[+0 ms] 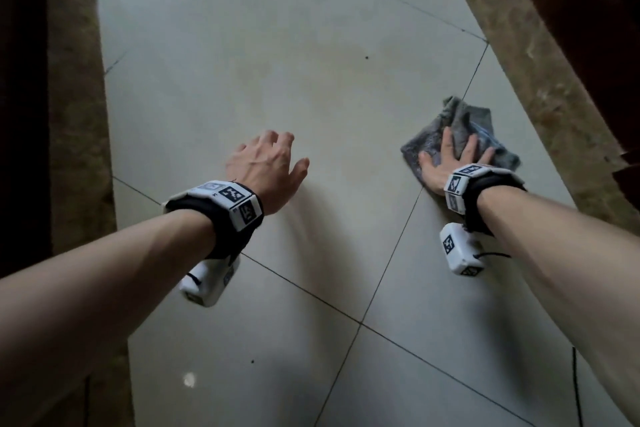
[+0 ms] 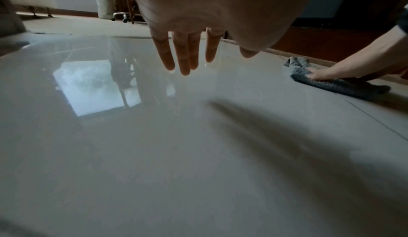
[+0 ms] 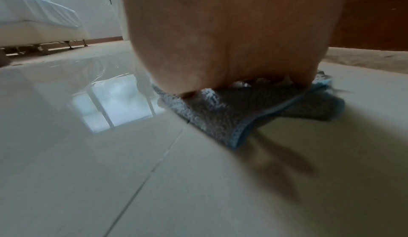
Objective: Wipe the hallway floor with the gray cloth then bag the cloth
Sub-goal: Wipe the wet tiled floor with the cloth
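Observation:
The gray cloth (image 1: pixel 464 135) lies crumpled on the glossy tiled floor (image 1: pixel 311 80) near the right wall edge. My right hand (image 1: pixel 450 159) presses flat on it with straight, spread fingers. In the right wrist view the palm (image 3: pixel 220 40) sits on the cloth (image 3: pixel 243 111), which has a blue hem. My left hand (image 1: pixel 270 163) hovers just above the bare floor, fingers relaxed and holding nothing. The left wrist view shows its fingers (image 2: pixel 185 54) hanging straight over the tile, with the cloth (image 2: pixel 335 83) off to the right. No bag is in view.
Brown stone borders (image 1: pixel 540 80) run along both sides of the hallway, with dark wood beyond. A bed (image 3: pixel 37 22) and a wheeled chair base (image 2: pixel 123 15) stand in the room ahead. Small dark specks (image 1: pixel 366 57) dot the tiles.

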Demonstrator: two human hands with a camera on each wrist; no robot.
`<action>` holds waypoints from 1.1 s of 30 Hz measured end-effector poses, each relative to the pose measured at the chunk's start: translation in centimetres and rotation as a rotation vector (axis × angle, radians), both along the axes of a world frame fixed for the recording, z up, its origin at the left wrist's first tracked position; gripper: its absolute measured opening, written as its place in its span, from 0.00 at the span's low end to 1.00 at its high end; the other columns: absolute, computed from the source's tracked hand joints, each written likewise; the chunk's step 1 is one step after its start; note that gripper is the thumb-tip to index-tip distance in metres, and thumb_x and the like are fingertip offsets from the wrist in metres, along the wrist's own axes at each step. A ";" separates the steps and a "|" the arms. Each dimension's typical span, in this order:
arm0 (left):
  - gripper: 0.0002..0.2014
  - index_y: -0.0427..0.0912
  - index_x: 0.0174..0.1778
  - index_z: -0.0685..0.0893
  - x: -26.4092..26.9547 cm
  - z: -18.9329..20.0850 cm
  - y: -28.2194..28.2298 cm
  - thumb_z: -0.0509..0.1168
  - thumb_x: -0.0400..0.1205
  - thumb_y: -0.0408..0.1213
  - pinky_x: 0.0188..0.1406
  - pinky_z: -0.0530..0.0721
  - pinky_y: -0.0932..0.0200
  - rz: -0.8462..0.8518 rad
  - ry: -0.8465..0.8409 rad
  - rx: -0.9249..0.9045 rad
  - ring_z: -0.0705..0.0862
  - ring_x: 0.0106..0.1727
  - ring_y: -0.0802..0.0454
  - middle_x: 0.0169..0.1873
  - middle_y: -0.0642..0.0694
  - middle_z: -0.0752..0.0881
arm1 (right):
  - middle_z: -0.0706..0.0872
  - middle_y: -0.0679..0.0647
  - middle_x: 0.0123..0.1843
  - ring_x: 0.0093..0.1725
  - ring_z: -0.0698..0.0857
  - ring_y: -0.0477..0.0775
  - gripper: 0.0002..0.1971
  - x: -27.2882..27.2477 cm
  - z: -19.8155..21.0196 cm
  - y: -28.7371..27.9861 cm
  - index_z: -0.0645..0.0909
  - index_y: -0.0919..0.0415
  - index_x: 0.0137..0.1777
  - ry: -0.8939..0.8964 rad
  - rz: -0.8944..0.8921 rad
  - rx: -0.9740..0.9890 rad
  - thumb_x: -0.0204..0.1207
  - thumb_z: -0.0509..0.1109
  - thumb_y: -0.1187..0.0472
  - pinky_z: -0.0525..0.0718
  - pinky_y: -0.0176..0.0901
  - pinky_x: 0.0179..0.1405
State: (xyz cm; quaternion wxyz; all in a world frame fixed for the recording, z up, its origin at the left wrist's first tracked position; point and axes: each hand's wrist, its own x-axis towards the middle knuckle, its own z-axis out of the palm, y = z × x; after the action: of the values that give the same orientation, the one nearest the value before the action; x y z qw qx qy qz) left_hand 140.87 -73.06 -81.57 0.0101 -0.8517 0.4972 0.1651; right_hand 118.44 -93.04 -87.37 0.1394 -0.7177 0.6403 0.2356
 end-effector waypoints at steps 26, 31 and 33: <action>0.25 0.47 0.73 0.74 9.7 5.4 -8.0 0.56 0.85 0.59 0.63 0.77 0.49 -0.492 0.063 0.284 0.79 0.67 0.39 0.66 0.40 0.80 | 0.21 0.49 0.84 0.82 0.23 0.66 0.39 11.9 3.6 7.8 0.34 0.25 0.81 -0.077 0.468 0.452 0.78 0.56 0.29 0.35 0.69 0.80; 0.25 0.47 0.71 0.73 8.5 3.9 -7.3 0.55 0.85 0.60 0.56 0.78 0.48 -0.463 0.051 0.291 0.75 0.69 0.41 0.70 0.42 0.75 | 0.25 0.48 0.85 0.83 0.26 0.63 0.32 11.6 3.0 5.2 0.36 0.27 0.83 -0.113 0.501 0.385 0.84 0.49 0.34 0.37 0.66 0.83; 0.26 0.46 0.72 0.72 8.2 3.2 -8.3 0.56 0.84 0.59 0.55 0.78 0.47 -0.424 0.050 0.272 0.72 0.72 0.42 0.73 0.43 0.71 | 0.27 0.47 0.86 0.84 0.28 0.62 0.33 10.2 2.6 3.8 0.34 0.28 0.83 -0.109 0.543 0.323 0.85 0.49 0.36 0.38 0.65 0.84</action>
State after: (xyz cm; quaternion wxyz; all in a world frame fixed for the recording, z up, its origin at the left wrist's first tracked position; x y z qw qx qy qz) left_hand 149.02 -81.34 -78.39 0.1468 -0.7150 0.6379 0.2455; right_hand 128.62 -89.20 -84.80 0.2176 -0.8425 0.3713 0.3240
